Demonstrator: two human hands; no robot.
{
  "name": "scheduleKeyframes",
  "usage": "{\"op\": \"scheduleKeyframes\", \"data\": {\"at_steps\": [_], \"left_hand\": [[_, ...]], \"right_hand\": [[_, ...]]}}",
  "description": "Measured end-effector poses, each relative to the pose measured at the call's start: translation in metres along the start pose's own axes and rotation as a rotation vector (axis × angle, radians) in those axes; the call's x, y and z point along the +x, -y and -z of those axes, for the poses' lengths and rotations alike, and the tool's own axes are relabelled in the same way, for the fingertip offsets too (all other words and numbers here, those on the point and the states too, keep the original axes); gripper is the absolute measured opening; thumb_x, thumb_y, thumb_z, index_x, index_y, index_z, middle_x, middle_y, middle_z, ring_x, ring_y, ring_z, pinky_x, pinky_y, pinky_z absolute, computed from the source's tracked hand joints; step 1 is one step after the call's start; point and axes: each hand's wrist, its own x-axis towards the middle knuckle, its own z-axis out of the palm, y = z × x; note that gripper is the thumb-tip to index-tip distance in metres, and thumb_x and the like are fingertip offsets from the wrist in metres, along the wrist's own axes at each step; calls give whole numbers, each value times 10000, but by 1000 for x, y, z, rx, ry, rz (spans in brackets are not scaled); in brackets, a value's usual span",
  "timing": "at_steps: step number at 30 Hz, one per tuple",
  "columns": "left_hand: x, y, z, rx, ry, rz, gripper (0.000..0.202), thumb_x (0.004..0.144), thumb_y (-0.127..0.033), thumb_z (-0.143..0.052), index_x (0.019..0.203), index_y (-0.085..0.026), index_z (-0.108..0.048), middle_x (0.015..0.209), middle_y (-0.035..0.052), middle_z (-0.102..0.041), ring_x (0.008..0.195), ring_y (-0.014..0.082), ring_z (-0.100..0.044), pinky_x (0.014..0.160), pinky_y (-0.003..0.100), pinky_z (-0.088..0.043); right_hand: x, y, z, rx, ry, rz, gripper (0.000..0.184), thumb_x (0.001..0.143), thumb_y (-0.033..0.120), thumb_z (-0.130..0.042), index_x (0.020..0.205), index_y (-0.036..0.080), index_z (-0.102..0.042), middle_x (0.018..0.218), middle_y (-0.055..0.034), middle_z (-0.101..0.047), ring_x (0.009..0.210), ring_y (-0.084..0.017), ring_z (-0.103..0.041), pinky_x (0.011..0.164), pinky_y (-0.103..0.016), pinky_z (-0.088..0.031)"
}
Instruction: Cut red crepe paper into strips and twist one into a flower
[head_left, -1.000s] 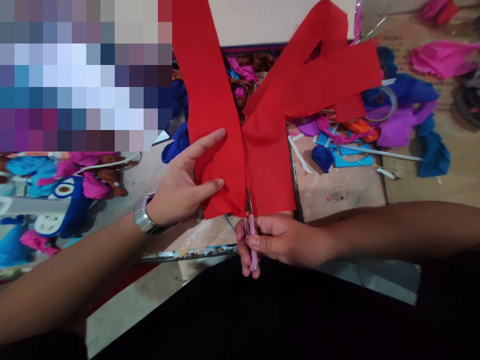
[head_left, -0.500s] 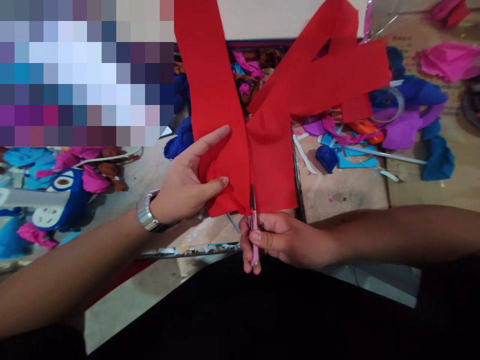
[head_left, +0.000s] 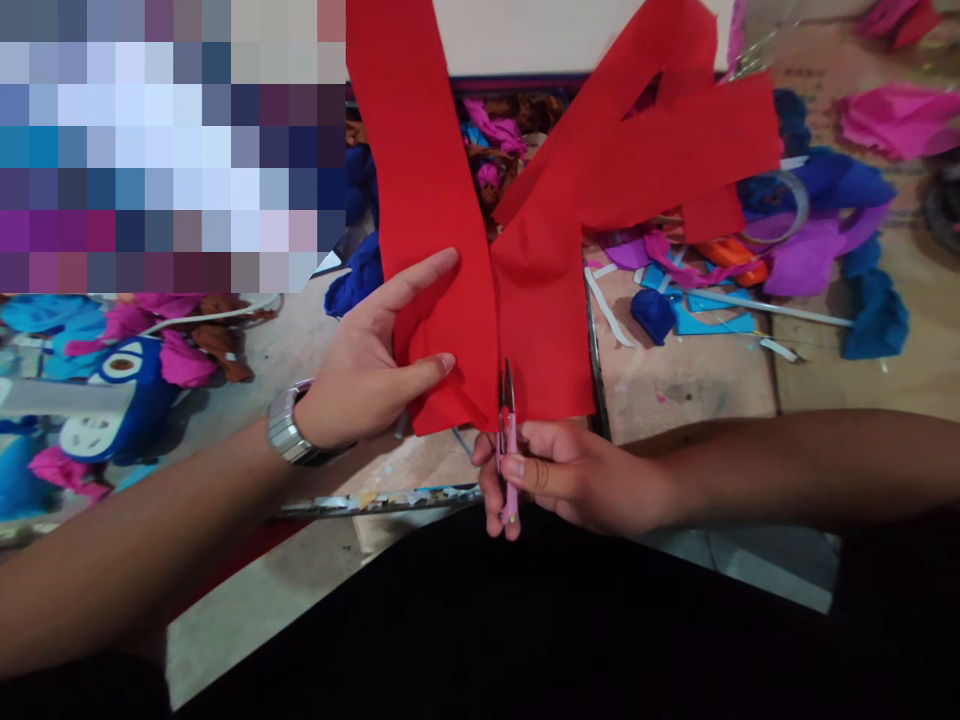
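Across the table in front of me lies red cloth-like sheeting (head_left: 544, 330), with one long strip reaching up and others bent off to the right. My left hand (head_left: 371, 360) rests against its left part, index finger and thumb spread apart over the red surface. The other fingers of that hand are hidden. Small pink-handled thread snips (head_left: 509, 450) are gripped in my right hand (head_left: 577, 470), between thumb and fingers. Their narrow blades point away from me, slightly apart, at the near end of the slit between two red pieces.
Crumpled blue, pink and purple pieces lie at right around a tape roll (head_left: 795, 210). A blue thing with a white eye shape (head_left: 124, 400) sits at left. Behind the red sheeting is a container of scraps (head_left: 540, 115). The table edge (head_left: 390, 500) runs just before me.
The snips' blades have parted and shifted slightly upward. My left hand has edged a little to the left, and the red sheeting stays nearly where it was.
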Motion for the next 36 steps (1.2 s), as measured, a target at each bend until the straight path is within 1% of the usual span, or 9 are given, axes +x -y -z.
{"op": "scheduleKeyframes", "data": {"at_steps": [3, 6, 9, 13, 21, 25, 28, 32, 36], "left_hand": [[-1, -4, -1, 20, 0, 17, 805, 873, -524, -846, 1576, -288, -533, 1680, 70, -485, 1586, 359, -415, 1366, 566, -304], [-1, -6, -3, 11, 4, 13, 794, 876, -495, -850, 1573, -282, -534, 1679, 77, -485, 1585, 354, -419, 1366, 557, -305], [-1, -5, -3, 0, 9, 10, 784, 873, -466, -858, 1567, -287, -540, 1677, 77, -488, 1589, 350, -413, 1370, 550, -296], [0, -4, -2, -2, 19, 20, 791, 864, -462, -866, 1565, -291, -541, 1677, 77, -488, 1596, 353, -400, 1372, 560, -283], [-1, -3, -2, -23, 23, 28, 798, 859, -468, -870, 1565, -294, -539, 1683, 73, -479, 1602, 359, -387, 1375, 564, -277], [-1, -3, -2, -12, 18, 15, 803, 862, -497, -863, 1570, -300, -539, 1679, 73, -484, 1593, 366, -403, 1374, 572, -286], [-1, -3, -1, -5, 9, 23, 809, 868, -512, -859, 1576, -293, -533, 1678, 62, -488, 1587, 363, -412, 1372, 556, -309], [0, 0, 1, -26, 0, 28, 807, 871, -516, -858, 1575, -305, -524, 1676, 14, -494, 1581, 351, -424, 1370, 550, -326], [2, 1, 2, -68, 3, 22, 789, 847, -471, -890, 1547, -332, -554, 1666, 1, -505, 1593, 343, -408, 1376, 568, -303]], "right_hand": [[1, 0, 0, -15, -17, 23, 375, 1020, 478, -710, 1120, 136, -591, 917, -25, -673, 808, -132, -687, 722, -285, -529], [3, 1, 0, -37, -36, 58, 338, 1029, 459, -699, 1031, 135, -602, 930, -32, -661, 822, -126, -672, 709, -275, -512], [3, 3, 0, -56, -45, 69, 339, 1033, 460, -694, 982, 135, -610, 922, -32, -653, 816, -121, -655, 711, -276, -506], [2, 4, 0, -61, -52, 57, 364, 1023, 481, -703, 957, 132, -624, 900, -32, -660, 800, -121, -646, 706, -271, -504], [3, 3, 2, -60, -60, 61, 352, 1024, 479, -700, 948, 145, -617, 881, -21, -648, 820, -134, -669, 682, -260, -502], [2, 3, 4, -93, -36, 41, 372, 1031, 496, -685, 936, 141, -627, 876, -30, -670, 778, -123, -654, 715, -272, -509], [0, 4, 2, -42, -12, 25, 368, 1022, 495, -701, 1017, 132, -638, 906, -35, -682, 782, -120, -666, 750, -280, -522], [-4, 5, -4, 94, 43, -39, 383, 1020, 455, -717, 1202, 136, -609, 1007, -59, -692, 899, -155, -727, 800, -304, -566], [-10, 5, -7, 123, 103, -85, 370, 1039, 427, -695, 1254, 141, -600, 1027, -71, -713, 885, -150, -745, 797, -300, -603]]}}
